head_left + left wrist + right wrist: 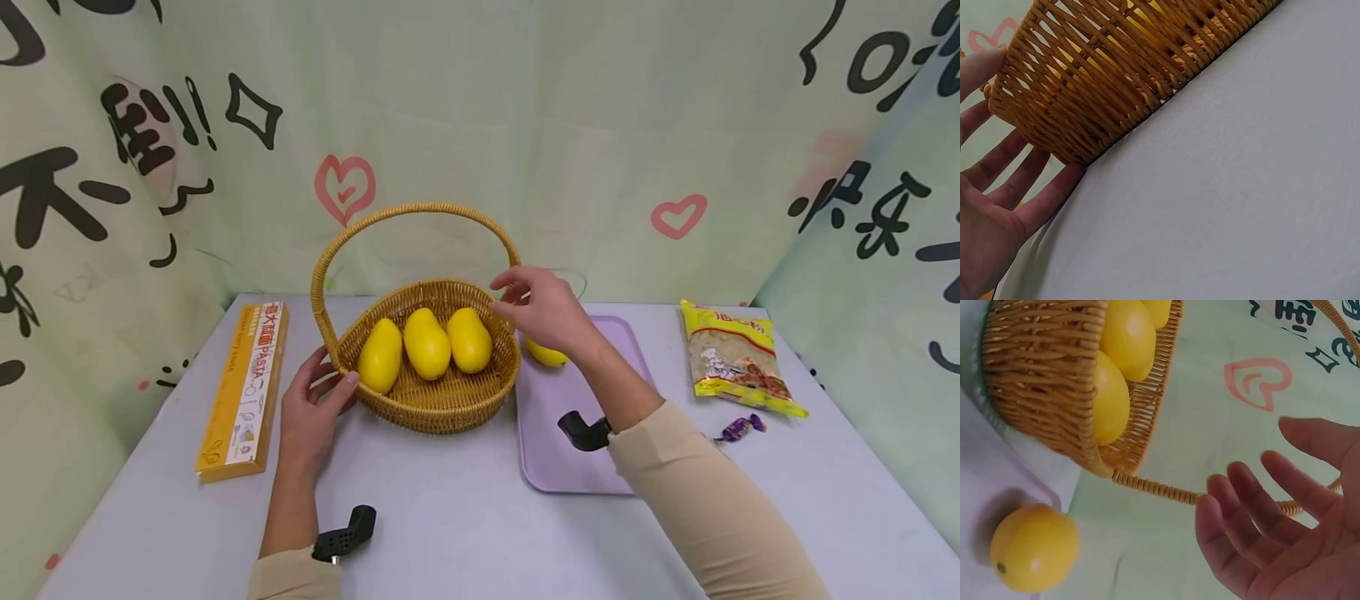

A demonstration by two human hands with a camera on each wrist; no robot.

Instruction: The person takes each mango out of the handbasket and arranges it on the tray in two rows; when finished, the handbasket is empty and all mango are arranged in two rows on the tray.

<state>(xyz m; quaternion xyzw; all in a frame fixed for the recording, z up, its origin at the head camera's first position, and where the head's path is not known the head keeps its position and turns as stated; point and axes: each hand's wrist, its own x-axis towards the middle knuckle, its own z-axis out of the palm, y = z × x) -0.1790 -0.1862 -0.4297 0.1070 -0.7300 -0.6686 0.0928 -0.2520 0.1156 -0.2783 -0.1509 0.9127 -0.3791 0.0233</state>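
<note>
A wicker basket (435, 414) with a tall arched handle (420, 208) stands on the table, and three yellow mangoes (427, 343) lie inside. My left hand (312, 408) holds the basket's left end, thumb at the rim by the handle's foot; in the left wrist view its fingertips (1069, 178) reach the lower wall. Beside the handle's right side is my right hand (547, 307), fingers loosely bent, nothing gripped. The right wrist view has the handle passing behind those fingers (1244, 487). Partly covered by the right hand, another mango (545, 353) rests on the purple tray (558, 467).
On the left lies a long yellow pasta box (243, 387). A yellow food packet (738, 354) and a purple-wrapped candy (738, 428) are at the right, past the tray. A pale printed curtain (600, 125) hangs behind the table (442, 517).
</note>
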